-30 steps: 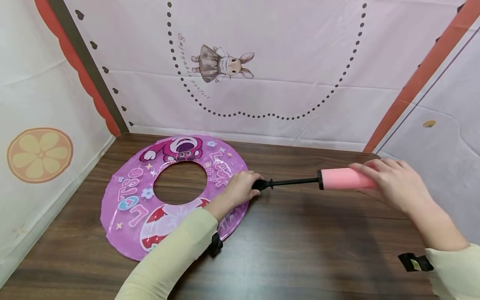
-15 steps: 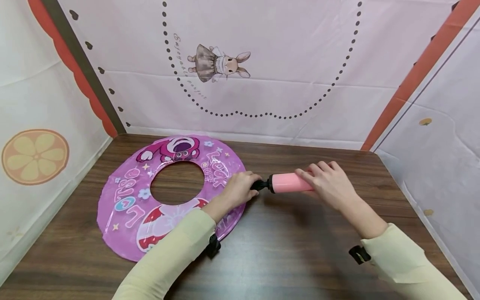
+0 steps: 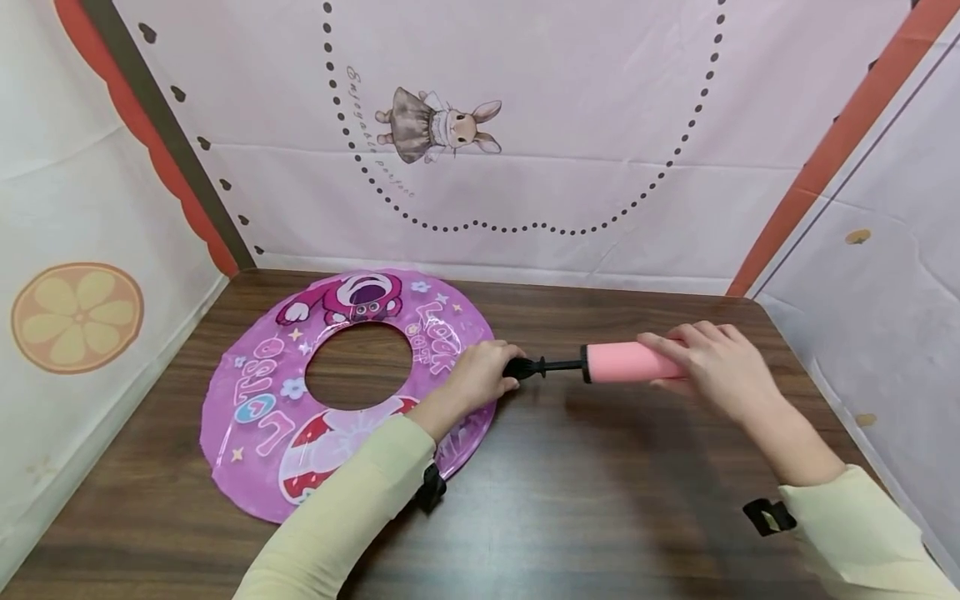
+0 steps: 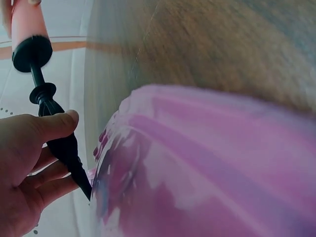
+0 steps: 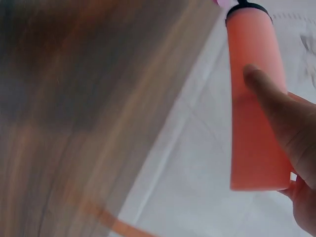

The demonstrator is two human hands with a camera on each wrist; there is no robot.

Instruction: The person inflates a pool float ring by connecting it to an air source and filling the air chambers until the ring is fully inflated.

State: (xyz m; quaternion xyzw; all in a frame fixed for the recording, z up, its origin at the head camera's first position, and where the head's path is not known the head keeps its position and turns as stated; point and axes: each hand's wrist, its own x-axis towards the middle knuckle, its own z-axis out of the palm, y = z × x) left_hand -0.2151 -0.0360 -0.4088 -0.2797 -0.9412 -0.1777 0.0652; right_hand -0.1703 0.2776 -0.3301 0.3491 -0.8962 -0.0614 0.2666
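Note:
A pink hand pump (image 3: 622,362) with a black rod (image 3: 562,365) lies almost level above the table. My right hand (image 3: 712,367) grips its pink barrel, thumb along the side in the right wrist view. At the other end, my left hand (image 3: 480,375) pinches the black tapered nozzle (image 4: 64,148) between thumb and fingers. The nozzle's thin tip reaches the side of a purple swim ring (image 3: 255,492); its entry point is hidden behind the ring's edge. Printed with a pink bear and lettering, the ring lies flat, its outer edge slightly wrinkled. A short length of rod shows.
The dark wooden table (image 3: 570,517) runs under everything. Pale printed cloth walls stand behind it (image 3: 570,100) and at the left and right sides. A black strap (image 3: 768,517) sits by the right cuff, another (image 3: 431,487) by the left cuff.
The right hand slid the pink barrel left until it met the nozzle, then drew it partway back right, so some rod shows again. The left hand and ring stay in place.

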